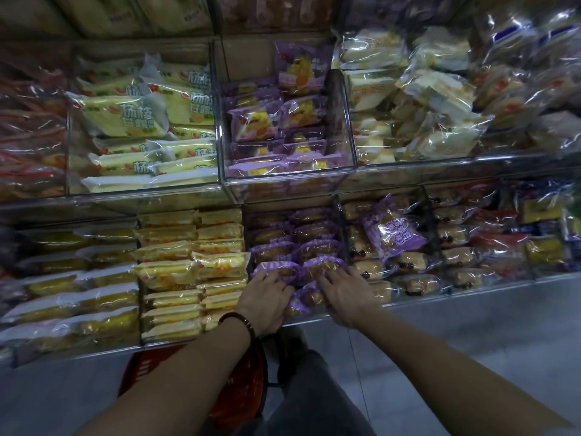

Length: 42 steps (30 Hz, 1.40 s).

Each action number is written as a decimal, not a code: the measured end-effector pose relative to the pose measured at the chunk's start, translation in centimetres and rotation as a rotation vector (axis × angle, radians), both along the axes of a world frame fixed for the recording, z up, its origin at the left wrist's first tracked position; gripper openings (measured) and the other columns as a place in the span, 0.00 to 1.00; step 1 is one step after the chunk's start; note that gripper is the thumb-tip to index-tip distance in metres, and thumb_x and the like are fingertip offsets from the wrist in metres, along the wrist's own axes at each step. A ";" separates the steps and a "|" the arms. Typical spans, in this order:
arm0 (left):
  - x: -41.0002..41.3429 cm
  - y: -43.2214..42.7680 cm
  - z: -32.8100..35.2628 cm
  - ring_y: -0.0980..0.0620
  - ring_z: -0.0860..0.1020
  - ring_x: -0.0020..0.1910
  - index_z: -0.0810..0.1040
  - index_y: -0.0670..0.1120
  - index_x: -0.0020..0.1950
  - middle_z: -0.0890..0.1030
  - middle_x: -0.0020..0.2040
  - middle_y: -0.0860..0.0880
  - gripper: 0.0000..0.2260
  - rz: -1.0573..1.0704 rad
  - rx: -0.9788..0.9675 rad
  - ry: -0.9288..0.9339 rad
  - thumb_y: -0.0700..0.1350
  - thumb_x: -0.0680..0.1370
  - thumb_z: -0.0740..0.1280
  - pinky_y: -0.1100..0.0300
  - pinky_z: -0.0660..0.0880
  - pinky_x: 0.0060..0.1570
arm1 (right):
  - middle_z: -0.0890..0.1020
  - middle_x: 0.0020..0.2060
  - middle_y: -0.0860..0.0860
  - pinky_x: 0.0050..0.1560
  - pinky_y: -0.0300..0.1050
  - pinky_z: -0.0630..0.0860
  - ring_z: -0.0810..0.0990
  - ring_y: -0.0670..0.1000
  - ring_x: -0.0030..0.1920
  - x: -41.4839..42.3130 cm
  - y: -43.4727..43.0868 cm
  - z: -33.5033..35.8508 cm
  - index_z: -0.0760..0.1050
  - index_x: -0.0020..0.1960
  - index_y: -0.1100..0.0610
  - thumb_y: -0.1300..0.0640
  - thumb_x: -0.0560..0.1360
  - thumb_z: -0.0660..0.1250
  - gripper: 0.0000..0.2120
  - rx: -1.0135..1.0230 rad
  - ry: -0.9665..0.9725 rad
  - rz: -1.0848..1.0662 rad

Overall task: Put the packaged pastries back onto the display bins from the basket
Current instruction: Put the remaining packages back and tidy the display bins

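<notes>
Both my hands reach into the lower middle clear display bin (341, 234), which is filled with purple-wrapped pastries (311, 247). My left hand (265, 300), with a dark bead bracelet on the wrist, rests with fingers spread on the front left purple pack (273, 267). My right hand (345, 294) lies on the front right purple pack (320, 265), fingers spread over it. Another purple pack (306, 298) sits between the two hands at the bin's front. The red basket (245, 382) hangs below my left forearm, its contents hidden.
Yellow-wrapped cakes (191, 265) fill the bin to the left, brown pastries (408, 262) the bin to the right, with one loose purple pack (393, 231) lying on them. An upper clear bin (342, 127) holds purple packs. Grey floor (471, 341) lies at the right.
</notes>
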State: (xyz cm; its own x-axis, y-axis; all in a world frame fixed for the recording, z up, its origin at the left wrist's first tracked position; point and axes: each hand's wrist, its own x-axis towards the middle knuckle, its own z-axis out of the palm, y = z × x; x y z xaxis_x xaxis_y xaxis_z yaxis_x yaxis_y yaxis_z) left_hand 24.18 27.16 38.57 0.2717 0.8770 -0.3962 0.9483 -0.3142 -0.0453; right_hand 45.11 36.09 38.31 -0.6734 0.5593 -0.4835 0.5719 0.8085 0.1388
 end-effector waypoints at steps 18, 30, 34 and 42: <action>0.7 3.0 1.6 0.44 0.72 0.61 0.79 0.53 0.61 0.82 0.54 0.53 0.11 0.297 -0.095 0.316 0.53 0.82 0.63 0.44 0.59 0.60 | 0.80 0.50 0.53 0.56 0.56 0.75 0.80 0.59 0.52 -0.2 1.3 3.6 0.80 0.58 0.48 0.46 0.69 0.78 0.20 0.099 0.240 -0.142; 1.0 3.1 0.1 0.41 0.70 0.63 0.74 0.43 0.68 0.78 0.62 0.43 0.29 0.199 -0.006 0.338 0.66 0.81 0.54 0.42 0.63 0.61 | 0.82 0.56 0.56 0.59 0.57 0.71 0.76 0.61 0.59 -3.9 0.3 1.8 0.79 0.60 0.53 0.53 0.71 0.76 0.19 0.084 0.008 -0.167; 0.7 2.8 -0.2 0.40 0.71 0.63 0.72 0.44 0.70 0.78 0.63 0.43 0.23 0.155 -0.022 0.351 0.56 0.80 0.66 0.43 0.65 0.62 | 0.82 0.60 0.54 0.63 0.56 0.67 0.75 0.61 0.63 -3.8 0.6 0.5 0.74 0.65 0.55 0.54 0.76 0.70 0.19 0.091 0.064 -0.158; -0.7 2.6 0.0 0.38 0.71 0.66 0.72 0.44 0.69 0.78 0.65 0.40 0.18 0.040 -0.006 0.275 0.42 0.79 0.67 0.42 0.65 0.63 | 0.77 0.55 0.57 0.52 0.56 0.72 0.76 0.61 0.53 -2.4 1.0 0.2 0.75 0.61 0.51 0.48 0.62 0.82 0.30 0.108 0.178 -0.191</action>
